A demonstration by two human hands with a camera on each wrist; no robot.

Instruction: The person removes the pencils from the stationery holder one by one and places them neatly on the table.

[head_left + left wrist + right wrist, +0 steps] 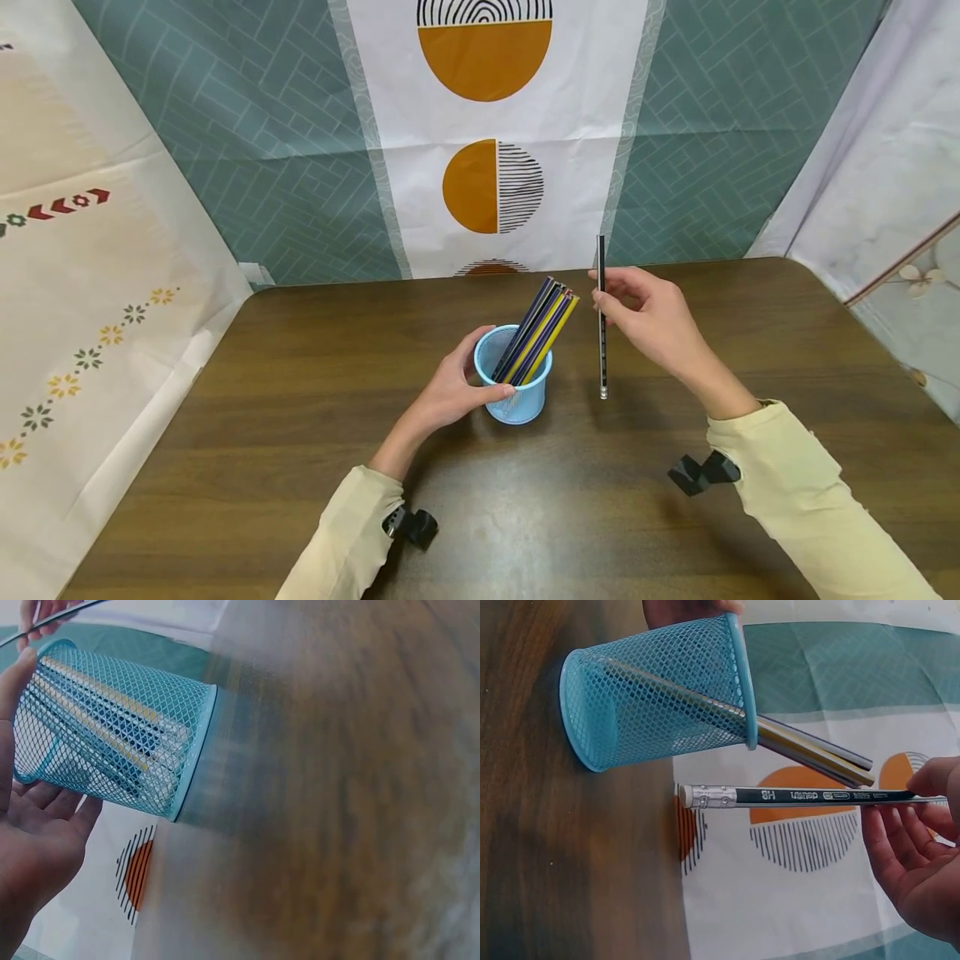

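Observation:
A light blue mesh pencil cup (517, 407) stands on the table, with several dark and yellow pencils (542, 329) leaning to the right inside it. My left hand (452, 387) grips the cup from the left, thumb across its near side and fingers behind the rim. To the right of the cup, my right hand (651, 312) pinches a black pencil (602, 333) between thumb and fingers. That pencil hangs upright above the table, its white eraser (686, 796) at the bottom end. In the right wrist view, "HB" lettering shows on its barrel.
The brown wooden table (300, 467) reaches back to a hanging cloth (285, 167) with green panels and orange half circles. Pale cloths also hang at the left (82, 275) and right. A small black device (411, 528) is strapped at each wrist.

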